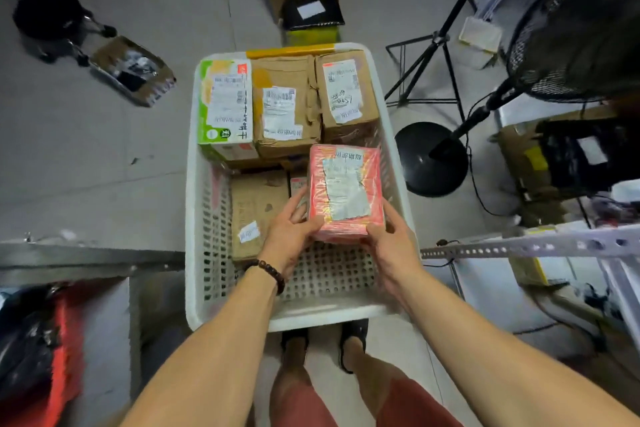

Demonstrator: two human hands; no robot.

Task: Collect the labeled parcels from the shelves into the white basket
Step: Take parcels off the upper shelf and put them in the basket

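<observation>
A white perforated basket [195, 218] stands on the floor in front of my feet. Both hands hold a pink labeled parcel [346, 191] over the basket's right side. My left hand [291, 236] grips its near left corner, and my right hand [391, 243] grips its near right corner. At the basket's far end sit a green-and-white box [225, 107], a taped brown box [284, 107] and another brown box [346, 94], each with a white label. Lower in the basket lies a flat brown parcel [256, 211].
A fan's black round base [433, 159] and a black tripod [433, 55] stand right of the basket. Metal shelf rails [519, 246] with parcels are at the right, another shelf [86, 260] at the left. An open carton [131, 69] lies on the floor far left.
</observation>
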